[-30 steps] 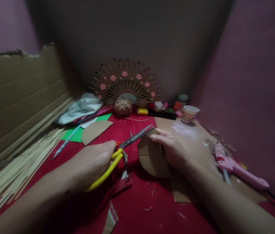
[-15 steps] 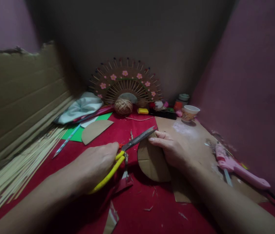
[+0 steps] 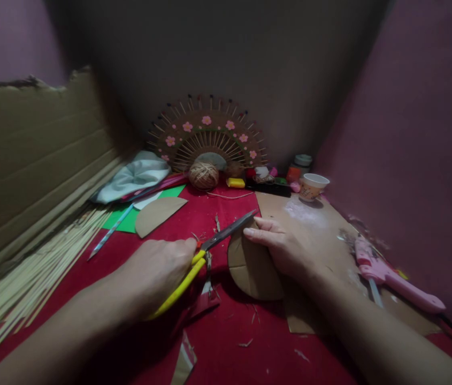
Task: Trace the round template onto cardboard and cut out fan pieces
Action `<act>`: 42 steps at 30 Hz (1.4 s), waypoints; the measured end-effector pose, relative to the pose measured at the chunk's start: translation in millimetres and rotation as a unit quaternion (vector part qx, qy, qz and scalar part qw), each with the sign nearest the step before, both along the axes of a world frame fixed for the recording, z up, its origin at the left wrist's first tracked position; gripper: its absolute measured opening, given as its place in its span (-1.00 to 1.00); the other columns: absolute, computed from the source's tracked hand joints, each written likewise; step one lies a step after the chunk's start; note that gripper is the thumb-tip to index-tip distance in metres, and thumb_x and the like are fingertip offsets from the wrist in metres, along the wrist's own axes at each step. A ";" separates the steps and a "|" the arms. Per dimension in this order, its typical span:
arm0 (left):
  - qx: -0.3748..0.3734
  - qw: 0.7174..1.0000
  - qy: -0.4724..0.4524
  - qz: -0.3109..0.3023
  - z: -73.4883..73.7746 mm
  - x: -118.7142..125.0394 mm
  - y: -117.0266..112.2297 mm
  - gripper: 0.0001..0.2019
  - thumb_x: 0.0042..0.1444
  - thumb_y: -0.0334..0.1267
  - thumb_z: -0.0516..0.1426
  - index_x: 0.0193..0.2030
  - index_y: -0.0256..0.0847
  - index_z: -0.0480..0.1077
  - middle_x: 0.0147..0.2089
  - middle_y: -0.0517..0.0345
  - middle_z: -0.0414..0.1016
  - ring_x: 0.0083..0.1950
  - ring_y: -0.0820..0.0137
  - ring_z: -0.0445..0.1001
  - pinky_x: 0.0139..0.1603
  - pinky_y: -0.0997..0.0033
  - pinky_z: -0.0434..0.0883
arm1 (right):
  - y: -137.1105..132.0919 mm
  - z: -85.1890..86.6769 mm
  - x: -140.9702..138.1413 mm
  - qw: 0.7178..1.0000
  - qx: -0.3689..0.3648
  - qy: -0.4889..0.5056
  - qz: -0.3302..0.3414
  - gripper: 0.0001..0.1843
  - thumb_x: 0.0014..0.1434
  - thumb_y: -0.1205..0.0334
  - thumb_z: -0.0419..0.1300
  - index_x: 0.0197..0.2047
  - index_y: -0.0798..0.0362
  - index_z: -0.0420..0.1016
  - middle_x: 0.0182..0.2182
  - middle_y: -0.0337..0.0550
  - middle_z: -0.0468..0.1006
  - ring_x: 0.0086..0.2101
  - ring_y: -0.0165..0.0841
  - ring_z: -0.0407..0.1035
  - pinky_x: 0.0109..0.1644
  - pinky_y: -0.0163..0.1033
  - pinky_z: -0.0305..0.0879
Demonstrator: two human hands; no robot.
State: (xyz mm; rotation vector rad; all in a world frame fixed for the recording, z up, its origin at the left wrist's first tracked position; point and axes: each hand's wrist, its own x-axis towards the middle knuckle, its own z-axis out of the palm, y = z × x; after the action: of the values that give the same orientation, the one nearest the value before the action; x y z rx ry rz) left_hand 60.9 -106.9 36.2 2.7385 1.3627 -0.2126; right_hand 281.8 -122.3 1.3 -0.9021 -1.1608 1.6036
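While markings stay unreadable, hands hold scissors point(image 3: 209, 247), cardboard point(image 3: 252, 264).

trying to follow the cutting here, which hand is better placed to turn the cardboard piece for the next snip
Right. The right hand already lies on the cardboard piece, fingers at its upper edge by the blades. The left hand is occupied gripping the yellow-handled scissors.

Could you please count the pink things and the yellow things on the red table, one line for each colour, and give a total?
Pink: 1, the glue gun at the right.
Yellow: 2, the scissors handles in the left hand, and a small yellow block near the twine ball.
Total: 3.
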 end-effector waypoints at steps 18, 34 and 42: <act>-0.003 0.993 -0.101 0.058 5.7 -8.6 7.8 -0.86 0.09 -0.18 -0.13 -0.33 -0.16 0.15 -0.35 0.04 0.41 -0.37 0.26 0.39 -0.43 0.35 0.17 | -4.9 18.9 -4.1 0.996 -0.004 -0.034 -0.078 -0.87 -0.03 0.21 0.21 -0.42 0.09 0.40 -0.54 -0.25 0.47 -0.55 -0.46 0.32 -0.45 -0.34 0.16; -0.036 0.996 -0.085 0.019 2.6 -0.3 -3.2 -0.78 0.16 -0.11 -0.16 -0.37 -0.16 0.16 -0.32 0.05 0.41 -0.39 0.34 0.37 -0.41 0.35 0.24 | -1.3 5.7 -2.1 0.999 0.017 -0.004 -0.049 -0.88 -0.01 0.23 0.22 -0.35 0.07 0.47 -0.47 -0.21 0.51 -0.46 -0.42 0.34 -0.38 -0.31 0.18; -0.036 0.996 -0.082 0.029 6.7 -0.3 -3.0 -0.80 0.15 -0.11 -0.15 -0.35 -0.16 0.15 -0.32 0.04 0.41 -0.37 0.29 0.38 -0.40 0.32 0.23 | -0.8 6.8 -2.6 0.999 0.026 0.017 -0.044 -0.87 0.00 0.24 0.20 -0.32 0.07 0.47 -0.49 -0.23 0.51 -0.47 -0.44 0.35 -0.36 -0.31 0.19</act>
State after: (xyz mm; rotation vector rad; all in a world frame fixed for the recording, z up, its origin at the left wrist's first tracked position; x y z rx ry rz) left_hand 60.6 -109.9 42.9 2.5890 1.3603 -0.0320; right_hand 279.2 -123.1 8.1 -0.8768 -1.1189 1.5061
